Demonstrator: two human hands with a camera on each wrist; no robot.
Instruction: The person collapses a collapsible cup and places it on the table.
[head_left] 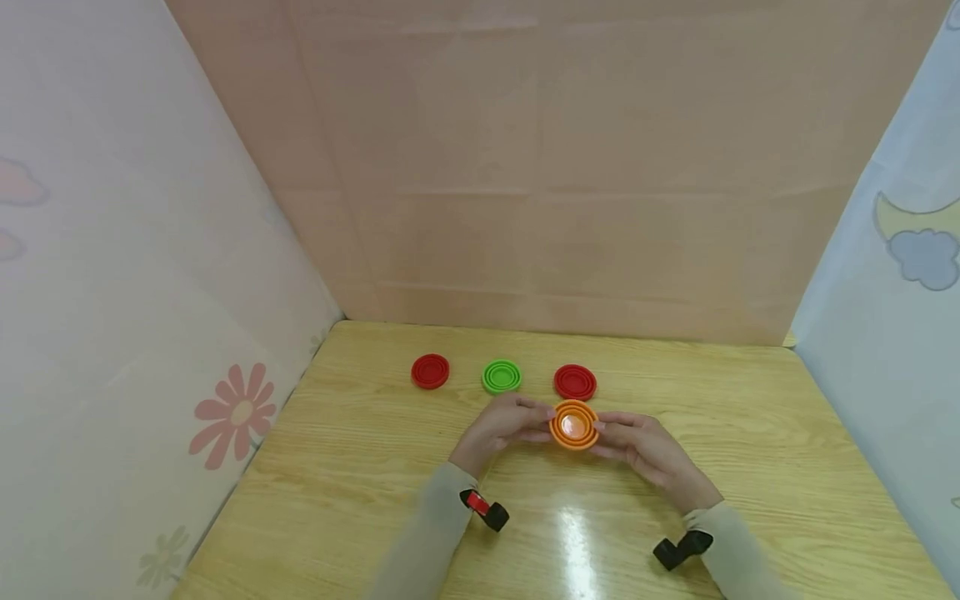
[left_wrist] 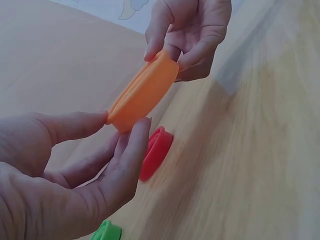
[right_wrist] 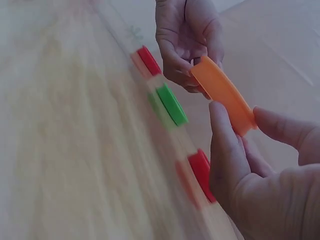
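Both hands hold an orange collapsible cup (head_left: 574, 425), folded flat into concentric rings, above the table. My left hand (head_left: 507, 427) pinches its left edge, thumb at the rim and fingers underneath. On the opposite edge my right hand (head_left: 645, 448) pinches it the same way. In the left wrist view the orange cup (left_wrist: 145, 92) is tilted, its smooth side wall showing between the two hands. Just beyond it lies a red collapsed cup (head_left: 575, 382), and left of that a green collapsed cup (head_left: 501, 377). The right wrist view shows the orange cup (right_wrist: 225, 95) from its other side.
Another red collapsed cup (head_left: 431, 372) lies farthest left in the row on the wooden table (head_left: 337, 467). A tan cloth wall (head_left: 570, 183) rises behind the table. Pale patterned panels (head_left: 112, 250) stand along both sides.
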